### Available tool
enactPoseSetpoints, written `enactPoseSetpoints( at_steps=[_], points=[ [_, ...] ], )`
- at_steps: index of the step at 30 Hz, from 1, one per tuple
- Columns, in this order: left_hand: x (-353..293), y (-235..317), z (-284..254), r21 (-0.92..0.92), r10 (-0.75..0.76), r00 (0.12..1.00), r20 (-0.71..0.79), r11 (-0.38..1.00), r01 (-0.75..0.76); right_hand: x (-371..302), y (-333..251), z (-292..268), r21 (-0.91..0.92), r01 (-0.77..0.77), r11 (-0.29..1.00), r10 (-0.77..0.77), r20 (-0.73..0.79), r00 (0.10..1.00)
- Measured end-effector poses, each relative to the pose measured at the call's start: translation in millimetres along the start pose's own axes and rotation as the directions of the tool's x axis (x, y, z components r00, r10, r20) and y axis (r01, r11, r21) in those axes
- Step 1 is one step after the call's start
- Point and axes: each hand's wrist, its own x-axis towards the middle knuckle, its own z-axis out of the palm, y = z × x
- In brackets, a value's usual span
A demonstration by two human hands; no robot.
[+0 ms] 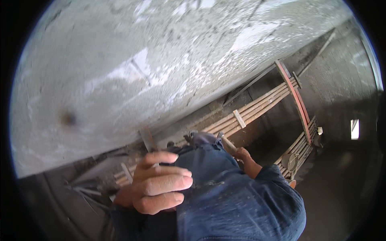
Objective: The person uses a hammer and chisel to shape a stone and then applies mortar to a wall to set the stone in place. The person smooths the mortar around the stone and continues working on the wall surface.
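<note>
My left hand (pixel 163 185) is raised close in front of my dark blue jacket (pixel 237 197), its fingers curled and its palm and thumb hidden. Behind its index finger rises a flat grey-brown strip (pixel 147 138); whether the hand grips it I cannot tell. Farther out to the right, my right hand (pixel 244 156) is closed around a pale wooden handle (pixel 228 145). The handle's upper end is next to a small metal piece (pixel 220 135), and the jacket hides part of what lies below.
A rough grey plastered wall (pixel 140 72) with white patches fills the upper side. Beside it runs a scaffold platform of bound poles (pixel 257 108), crossed by a red beam (pixel 297 102). A second pole bundle (pixel 299 146) carries a round pan (pixel 290 162). Dark floor (pixel 337 193) lies below right.
</note>
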Motion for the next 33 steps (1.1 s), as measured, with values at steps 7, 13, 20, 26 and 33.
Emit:
enactPoseSetpoints(
  at_steps=[7,13,20,26,33],
  points=[
    [-12,2,44,-0.025,0.010,0.781,-0.624,0.999,-0.032,10,-2,-27,-0.083,-0.010,0.996,0.008,-0.019,1.000],
    [-13,-4,72,-0.521,-0.186,0.829,-0.528,0.842,-0.143,37,-33,-38,-0.170,0.032,0.985,-0.033,-0.005,0.999],
    [-2,-6,70,-0.622,-0.084,0.888,-0.452,0.743,-0.246,55,-61,-57,-0.363,0.118,0.924,-0.125,0.005,0.992],
    [-8,-4,40,-0.381,0.138,0.977,-0.165,0.904,-0.192,58,-72,-69,-0.430,0.153,0.890,-0.162,0.016,0.987],
    [-48,-52,-7,0.134,-0.286,0.910,-0.299,0.932,0.337,58,-69,-64,-0.412,0.155,0.898,-0.187,-0.037,0.982]
  ],
)
